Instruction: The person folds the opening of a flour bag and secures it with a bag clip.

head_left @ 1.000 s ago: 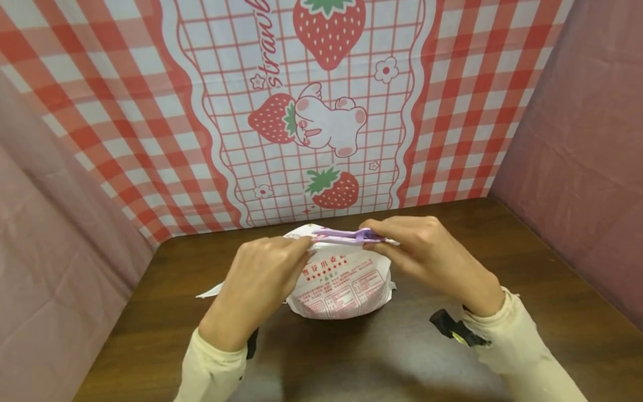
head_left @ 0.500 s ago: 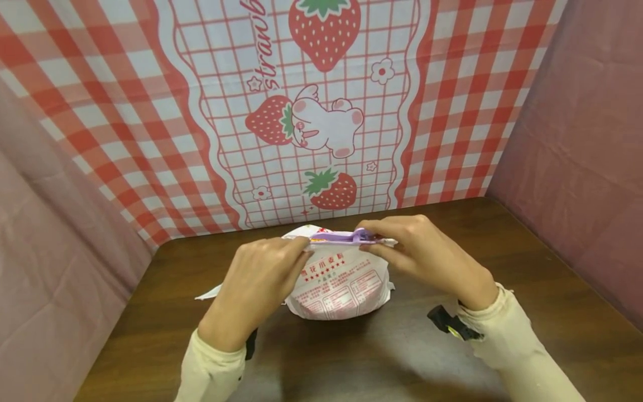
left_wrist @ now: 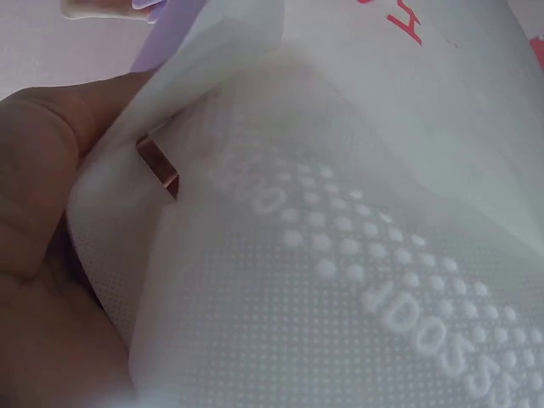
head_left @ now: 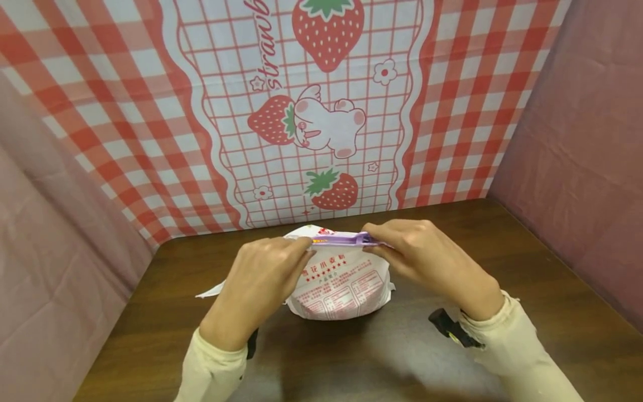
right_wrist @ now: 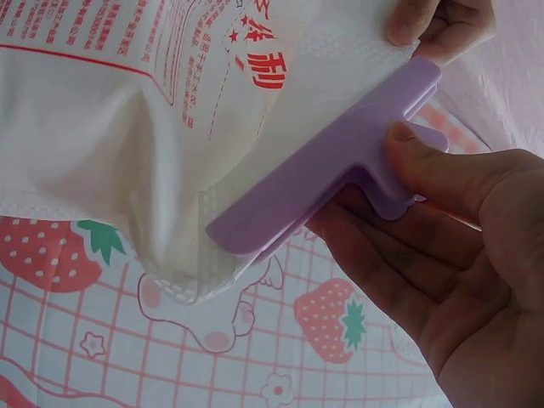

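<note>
A white flour bag (head_left: 346,293) with red print stands at the middle of the table, its top folded over. My left hand (head_left: 263,273) pinches the left end of that fold between thumb and fingers, seen close up in the left wrist view against the dimpled white bag (left_wrist: 357,255). Across the top edge lies a purple bag clip (head_left: 335,240). My right hand (head_left: 427,257) pinches the clip by its handles. In the right wrist view the thumb presses one handle, fingers lie behind, and the long clip arm (right_wrist: 297,187) runs along the bag's edge.
The dark wooden table (head_left: 502,268) spreads around the bag. A white pointed flap (head_left: 211,291) shows left of my left wrist. Behind hangs a checked strawberry cloth (head_left: 382,128), with pink curtains (head_left: 588,139) at both sides.
The clip's two arms, visibly apart one second ago, now lie close together along the bag's top edge. My right hand has shifted slightly; my left hand stays at the fold.
</note>
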`<action>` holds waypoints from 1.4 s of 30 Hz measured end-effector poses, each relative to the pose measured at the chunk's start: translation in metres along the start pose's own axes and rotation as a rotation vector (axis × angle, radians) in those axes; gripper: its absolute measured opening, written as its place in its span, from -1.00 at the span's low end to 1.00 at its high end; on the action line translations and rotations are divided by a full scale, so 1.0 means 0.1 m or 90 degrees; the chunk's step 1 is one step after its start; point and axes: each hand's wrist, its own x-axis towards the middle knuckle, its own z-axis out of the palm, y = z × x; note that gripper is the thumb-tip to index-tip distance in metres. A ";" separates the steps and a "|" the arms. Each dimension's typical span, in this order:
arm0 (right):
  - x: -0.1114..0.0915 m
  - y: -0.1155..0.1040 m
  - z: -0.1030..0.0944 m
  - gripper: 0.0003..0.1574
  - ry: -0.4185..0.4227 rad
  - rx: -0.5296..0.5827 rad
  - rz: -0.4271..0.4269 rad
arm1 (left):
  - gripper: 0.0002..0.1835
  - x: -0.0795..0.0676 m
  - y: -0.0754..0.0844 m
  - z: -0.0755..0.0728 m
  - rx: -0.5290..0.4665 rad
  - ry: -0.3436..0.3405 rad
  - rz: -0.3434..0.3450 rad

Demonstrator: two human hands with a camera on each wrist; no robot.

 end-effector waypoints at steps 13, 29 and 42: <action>-0.01 0.08 0.03 -0.72 0.007 0.039 0.008 | -0.92 0.01 0.00 0.01 -0.001 0.030 0.011; -0.01 0.04 0.03 -0.62 -0.020 0.014 0.000 | -0.89 0.00 -0.01 0.00 -0.011 -0.025 -0.021; -0.04 0.01 0.07 -0.61 -0.027 -0.040 -0.005 | -0.89 0.01 0.02 0.01 -0.012 -0.025 -0.043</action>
